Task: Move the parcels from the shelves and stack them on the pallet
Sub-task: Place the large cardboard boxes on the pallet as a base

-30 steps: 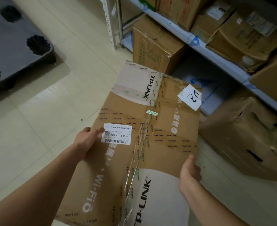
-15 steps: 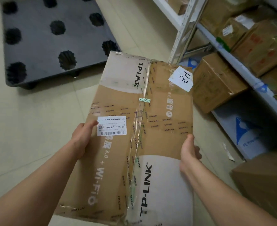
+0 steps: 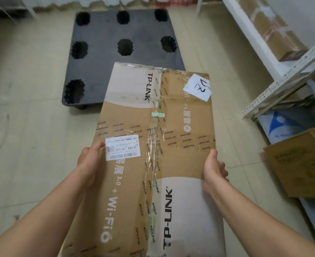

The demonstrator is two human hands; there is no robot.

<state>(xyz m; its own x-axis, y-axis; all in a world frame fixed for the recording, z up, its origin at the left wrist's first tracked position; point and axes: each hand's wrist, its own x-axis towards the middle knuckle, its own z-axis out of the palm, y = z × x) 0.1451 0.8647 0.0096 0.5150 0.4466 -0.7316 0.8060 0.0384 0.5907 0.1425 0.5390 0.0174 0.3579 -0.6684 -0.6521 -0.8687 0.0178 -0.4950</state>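
I carry a long brown and white TP-LINK cardboard parcel (image 3: pixel 180 130) flat in front of me, taped along its middle, with a barcode label and a handwritten white sticker on top. My left hand (image 3: pixel 89 162) grips its left edge, thumb on top beside the label. My right hand (image 3: pixel 213 171) grips its right edge, thumb on top and fingers below. The dark grey plastic pallet (image 3: pixel 143 34) with round holes lies on the floor straight ahead with nothing on it. The parcel's far end overlaps the pallet's near right corner in view.
A white metal shelf rack (image 3: pixel 286 71) with cardboard boxes runs along the right. A brown box (image 3: pixel 301 162) and a white and blue bag (image 3: pixel 284 127) sit at its foot. Pale tiled floor (image 3: pixel 28 127) surrounds the pallet.
The view has swung left from the shelves to face the pallet, which is now straight ahead and closer. Both hands keep the same hold on the parcel.
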